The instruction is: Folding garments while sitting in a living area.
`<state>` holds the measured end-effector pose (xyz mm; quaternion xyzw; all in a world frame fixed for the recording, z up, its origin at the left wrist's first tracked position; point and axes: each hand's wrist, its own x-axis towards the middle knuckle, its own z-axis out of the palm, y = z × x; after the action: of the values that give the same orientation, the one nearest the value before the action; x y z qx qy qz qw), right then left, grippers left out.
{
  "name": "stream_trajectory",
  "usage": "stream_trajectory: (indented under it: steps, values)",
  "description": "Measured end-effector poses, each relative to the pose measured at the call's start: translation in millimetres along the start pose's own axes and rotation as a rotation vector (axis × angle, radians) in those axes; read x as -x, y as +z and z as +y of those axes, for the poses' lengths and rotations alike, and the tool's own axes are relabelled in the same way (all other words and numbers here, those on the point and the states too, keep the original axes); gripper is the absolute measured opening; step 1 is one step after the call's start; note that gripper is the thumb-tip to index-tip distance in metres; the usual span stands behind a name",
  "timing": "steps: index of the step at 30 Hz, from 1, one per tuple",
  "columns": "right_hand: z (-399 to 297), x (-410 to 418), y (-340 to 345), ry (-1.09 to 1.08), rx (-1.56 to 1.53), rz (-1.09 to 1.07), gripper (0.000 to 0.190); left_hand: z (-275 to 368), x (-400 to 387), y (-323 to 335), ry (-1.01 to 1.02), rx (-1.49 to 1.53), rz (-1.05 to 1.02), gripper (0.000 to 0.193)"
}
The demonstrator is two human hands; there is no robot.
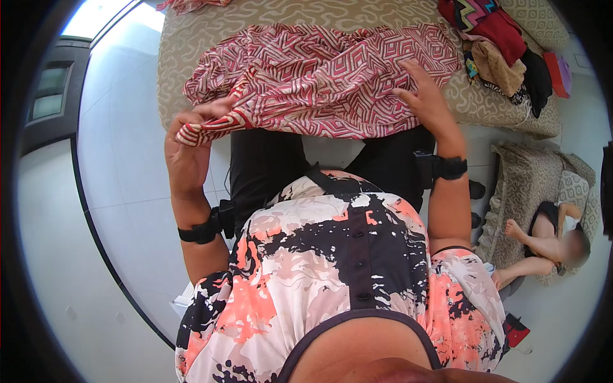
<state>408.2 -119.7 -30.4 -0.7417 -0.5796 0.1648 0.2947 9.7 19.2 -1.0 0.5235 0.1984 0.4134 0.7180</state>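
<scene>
A red, pink and cream geometric-patterned garment [325, 81] lies spread and rumpled across the near part of the patterned couch seat, its front edge reaching over my knees. My left hand [191, 129] grips a striped, bunched end of the cloth at its left corner, between thumb and fingers. On the other side, my right hand [424, 98] is over the garment's right part with thumb and fingers apart. It holds nothing; whether its fingertips touch the cloth I cannot tell.
The beige couch seat [191, 43] bears a pile of clothes [498, 62] at its right end, beside a cushion [536, 21]. At right, a person [541, 244] reclines on another couch [519, 191]. A dark door [52, 91] stands at left beyond pale floor tiles [124, 158].
</scene>
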Motion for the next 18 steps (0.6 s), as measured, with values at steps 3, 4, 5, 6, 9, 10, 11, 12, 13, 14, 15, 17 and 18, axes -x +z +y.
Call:
stream_trajectory:
  steps: [3,4,5,6,9,10,11,12,13,14,15,17,18]
  values:
    - [2.9,1.7,15.0,-0.116,0.209,-0.015,0.048,12.4,3.2,0.9,0.005,0.208,-0.093,0.033]
    - [3.7,2.1,18.7,-0.126,0.315,-0.041,0.047,15.5,5.8,2.2,0.039,0.157,-0.022,0.033]
    - [4.5,2.0,21.6,-0.140,0.304,-0.036,0.047,19.4,5.6,1.6,0.042,0.157,-0.019,0.033]
    - [5.2,1.9,23.9,-0.082,0.306,-0.083,0.042,22.9,6.0,1.8,0.067,0.206,-0.075,0.034]
    - [8.8,-1.5,28.8,-0.039,0.303,-0.117,0.032,28.0,6.0,4.0,0.090,0.223,-0.107,0.035]
    - [10.8,-2.2,29.9,-0.053,0.298,-0.105,0.027,28.2,5.9,5.0,0.069,0.195,-0.112,0.036]
    - [13.2,-1.9,30.4,-0.058,0.299,-0.102,0.027,28.0,6.3,5.6,0.054,0.174,-0.112,0.037]
    - [15.8,-1.1,30.2,-0.021,0.131,-0.009,0.024,26.7,6.9,6.4,0.044,0.175,-0.129,0.033]
    - [18.9,-0.4,29.0,0.036,-0.040,0.069,0.022,25.6,7.5,6.4,0.055,0.172,-0.128,0.033]
    - [21.9,1.7,25.3,-0.001,-0.039,0.083,0.022,24.7,8.9,6.0,-0.009,0.076,-0.115,0.027]
    - [24.7,5.9,19.8,0.129,-0.057,0.113,0.020,24.3,10.2,5.1,-0.083,-0.019,-0.087,0.021]
    - [27.7,12.7,7.1,0.236,-0.083,0.141,0.021,23.7,14.4,4.2,-0.219,-0.188,0.001,0.007]
    - [27.6,16.9,0.4,0.358,-0.335,0.223,0.023,23.0,16.0,4.8,-0.261,-0.247,0.021,0.007]
